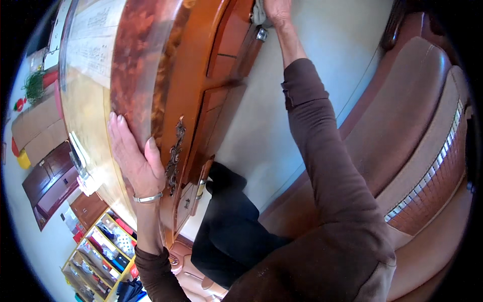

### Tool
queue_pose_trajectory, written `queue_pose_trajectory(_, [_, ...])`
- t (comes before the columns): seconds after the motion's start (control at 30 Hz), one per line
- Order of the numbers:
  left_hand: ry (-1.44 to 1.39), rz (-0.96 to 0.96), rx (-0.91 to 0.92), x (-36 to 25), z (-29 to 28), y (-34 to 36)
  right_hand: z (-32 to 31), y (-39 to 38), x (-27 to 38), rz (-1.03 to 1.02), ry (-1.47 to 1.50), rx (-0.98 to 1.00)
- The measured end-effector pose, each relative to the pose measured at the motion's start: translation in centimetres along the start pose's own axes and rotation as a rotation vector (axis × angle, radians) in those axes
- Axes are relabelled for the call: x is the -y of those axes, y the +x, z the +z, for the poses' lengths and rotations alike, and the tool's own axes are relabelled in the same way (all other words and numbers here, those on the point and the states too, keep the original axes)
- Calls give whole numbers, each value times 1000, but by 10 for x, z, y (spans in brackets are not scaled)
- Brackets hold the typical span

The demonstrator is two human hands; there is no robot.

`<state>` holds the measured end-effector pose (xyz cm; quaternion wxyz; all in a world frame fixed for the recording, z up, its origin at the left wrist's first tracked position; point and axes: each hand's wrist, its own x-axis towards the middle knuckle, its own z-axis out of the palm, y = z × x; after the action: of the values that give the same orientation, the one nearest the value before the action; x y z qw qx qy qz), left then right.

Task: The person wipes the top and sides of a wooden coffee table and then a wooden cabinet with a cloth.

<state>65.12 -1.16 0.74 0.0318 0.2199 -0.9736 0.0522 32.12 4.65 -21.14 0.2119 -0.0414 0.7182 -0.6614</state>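
Note:
My left hand (136, 163) lies flat on the glossy top of a wooden table (138, 55), fingers stretched forward and thumb apart, with a silver bracelet at the wrist. At the upper edge of the view, my outstretched right hand (277, 11) grips a grey cloth (259, 14) against the table's side. Part of that hand is cut off by the frame. Close by the cloth is a table leg with a silver metal band (261, 34). Orange-brown panels and a dark carved ornament (174, 156) run along the table's side.
A brown padded leather seat (397, 126) stands to my right. Pale floor (282, 100) lies between it and the table. Printed sheets (95, 43) show on the tabletop's far part. A yellow-framed shelf (103, 251) with folded items stands at the lower left.

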Motion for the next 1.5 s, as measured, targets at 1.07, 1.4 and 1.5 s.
queue_pose_trajectory(1.07, [-7,-5,10,-3,-5,3,-4,37,-117,-381,-437,-103])
queue_pose_trajectory(1.4, [26,13,-23,0,-8,1,19,-23,-123,-199,-679,167])
queue_pose_trajectory(1.5, [20,27,-35,-1,0,4,17,-51,-122,-172,-719,204])
